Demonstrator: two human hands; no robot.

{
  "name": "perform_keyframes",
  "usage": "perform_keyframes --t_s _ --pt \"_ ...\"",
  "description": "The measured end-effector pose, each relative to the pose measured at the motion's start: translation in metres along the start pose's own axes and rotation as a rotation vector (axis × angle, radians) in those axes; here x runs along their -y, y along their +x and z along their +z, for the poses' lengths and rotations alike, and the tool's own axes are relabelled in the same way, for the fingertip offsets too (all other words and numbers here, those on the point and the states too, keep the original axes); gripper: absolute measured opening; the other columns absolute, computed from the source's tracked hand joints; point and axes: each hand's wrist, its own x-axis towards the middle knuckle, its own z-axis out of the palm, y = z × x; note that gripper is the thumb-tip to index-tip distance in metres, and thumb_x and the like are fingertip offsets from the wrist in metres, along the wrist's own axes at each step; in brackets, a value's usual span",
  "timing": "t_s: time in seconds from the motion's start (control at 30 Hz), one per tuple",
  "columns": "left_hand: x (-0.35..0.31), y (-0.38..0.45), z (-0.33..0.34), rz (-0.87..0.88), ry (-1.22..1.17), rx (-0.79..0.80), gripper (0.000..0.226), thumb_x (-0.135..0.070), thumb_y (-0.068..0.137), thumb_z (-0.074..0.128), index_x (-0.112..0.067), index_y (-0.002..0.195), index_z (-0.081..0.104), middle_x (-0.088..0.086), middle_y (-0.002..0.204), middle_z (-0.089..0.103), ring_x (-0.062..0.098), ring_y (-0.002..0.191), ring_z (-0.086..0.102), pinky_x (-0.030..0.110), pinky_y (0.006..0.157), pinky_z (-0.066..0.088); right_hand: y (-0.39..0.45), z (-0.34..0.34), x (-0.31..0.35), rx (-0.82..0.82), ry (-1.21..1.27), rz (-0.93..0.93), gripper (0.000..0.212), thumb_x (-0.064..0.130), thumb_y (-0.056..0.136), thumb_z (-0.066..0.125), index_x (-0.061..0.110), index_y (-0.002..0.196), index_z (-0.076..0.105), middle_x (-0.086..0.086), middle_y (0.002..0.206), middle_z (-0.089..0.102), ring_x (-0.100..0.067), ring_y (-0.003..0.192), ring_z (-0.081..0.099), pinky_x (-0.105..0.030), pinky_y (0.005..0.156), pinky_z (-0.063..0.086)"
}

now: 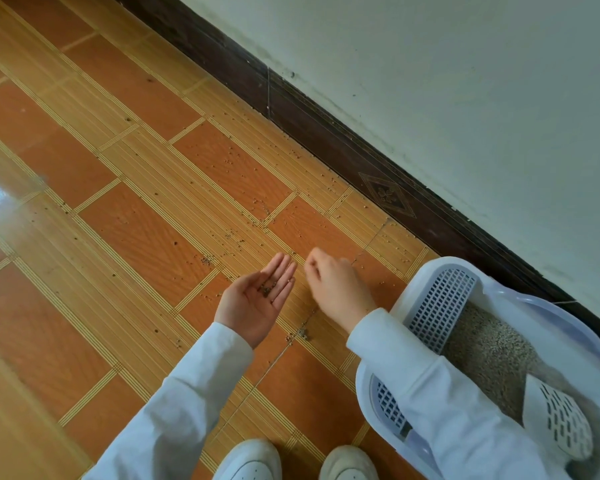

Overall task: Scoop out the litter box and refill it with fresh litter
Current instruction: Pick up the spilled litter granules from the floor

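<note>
A white litter box [447, 265] with a grey perforated step [437, 306] stands at the lower right against the wall. Beige litter [489, 344] fills its pan, and a white slotted scoop [558, 417] lies on the litter. Loose litter grains [232, 233] are scattered over the floor. My left hand [257, 299] is held palm up above the floor, cupping a few grains of litter [267, 289]. My right hand [336, 289] hovers just beside it, left of the box, fingers curled downward with fingertips pinched together; whether they hold a grain is not visible.
The floor is orange and tan patterned tile [136, 237]. A dark brown baseboard [326, 133] runs diagonally below a pale wall [465, 81]. My two white shoes [250, 459] show at the bottom edge. A small clump of litter [302, 332] lies near my right forearm.
</note>
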Motion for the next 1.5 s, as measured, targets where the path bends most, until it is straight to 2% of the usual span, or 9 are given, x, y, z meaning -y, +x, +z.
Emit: perform_keyframes --t_s 0.23,0.37,0.47,0.6,0.7,0.9,1.03,1.23,1.5 --pt "-0.011 -0.005 -0.002 0.022 -0.064 0.003 0.038 -0.01 0.097 0.032 0.002 0.128 0.052 0.014 0.128 0.06 0.028 0.118 0.058 0.042 0.102 0.042 0.014 0.006 -0.036 0.119 -0.327 0.195 0.029 0.031 0.101 0.042 0.006 0.118 0.044 -0.012 0.098 0.069 -0.027 0.084 0.068 -0.031 0.055 0.044" --pt "-0.012 -0.007 -0.004 0.022 -0.079 0.004 0.038 -0.011 0.097 0.032 0.002 0.127 0.052 0.014 0.128 0.06 0.028 0.118 0.058 0.042 0.101 0.042 0.013 0.014 -0.024 0.149 -0.453 0.133 0.021 0.009 0.098 0.045 0.006 0.119 0.044 -0.014 0.103 0.068 -0.028 0.089 0.068 -0.03 0.058 0.042" --pt "-0.011 -0.008 -0.005 0.028 -0.083 0.004 0.038 -0.01 0.097 0.032 0.003 0.127 0.052 0.014 0.128 0.06 0.029 0.118 0.058 0.043 0.101 0.042 0.013 0.015 -0.02 0.137 -0.492 0.099 0.022 0.006 0.096 0.044 0.007 0.118 0.045 -0.013 0.099 0.069 -0.027 0.081 0.066 -0.028 0.053 0.037" --pt "-0.009 -0.007 -0.005 0.027 -0.073 -0.002 0.038 -0.011 0.097 0.032 0.003 0.126 0.052 0.014 0.127 0.061 0.029 0.117 0.058 0.043 0.101 0.043 0.016 0.01 -0.019 0.097 -0.423 0.074 0.005 0.012 0.097 0.041 0.013 0.094 0.044 -0.006 0.076 0.06 -0.023 0.061 0.05 -0.025 0.043 0.023" --pt "-0.007 -0.005 -0.006 0.028 -0.051 -0.005 0.039 -0.012 0.097 0.032 0.004 0.127 0.052 0.015 0.127 0.06 0.029 0.117 0.059 0.044 0.099 0.044 0.011 0.004 -0.006 0.012 -0.226 -0.019 0.012 0.018 0.097 0.044 0.016 0.086 0.044 0.005 0.061 0.048 -0.014 0.05 0.044 -0.023 0.042 0.026" --pt "-0.005 -0.003 -0.007 0.028 -0.023 -0.038 0.038 -0.016 0.097 0.033 0.003 0.119 0.057 0.012 0.125 0.061 0.025 0.104 0.063 0.035 0.087 0.055 0.002 0.004 0.034 0.026 -0.022 -0.24 0.015 0.024 0.097 0.043 0.028 0.083 0.04 0.012 0.06 0.045 -0.005 0.049 0.043 -0.021 0.043 0.03" --pt "-0.01 -0.002 -0.007 0.038 -0.028 -0.023 0.04 -0.016 0.096 0.034 0.003 0.126 0.054 0.012 0.13 0.058 0.026 0.11 0.06 0.037 0.093 0.052 0.006 0.006 0.032 0.017 -0.093 -0.288 0.02 0.032 0.102 0.036 0.02 0.089 0.046 0.006 0.064 0.051 -0.013 0.05 0.046 -0.024 0.044 0.03" --pt "-0.021 -0.005 -0.01 0.035 -0.09 -0.002 0.04 -0.013 0.097 0.031 0.002 0.127 0.054 0.015 0.128 0.06 0.029 0.119 0.057 0.043 0.101 0.042 0.03 0.0 0.009 -0.079 -0.009 -0.158 0.016 0.03 0.1 0.045 0.016 0.092 0.047 0.008 0.059 0.05 -0.004 0.046 0.045 -0.016 0.043 0.032" --pt "-0.037 -0.013 -0.019 0.066 -0.143 -0.024 0.038 -0.011 0.097 0.033 0.003 0.128 0.052 0.014 0.128 0.06 0.029 0.119 0.057 0.042 0.103 0.04 0.063 0.025 -0.006 0.021 -0.444 -0.096 0.033 0.036 0.102 0.037 0.009 0.12 0.043 -0.006 0.082 0.066 -0.021 0.062 0.051 -0.027 0.05 0.035"
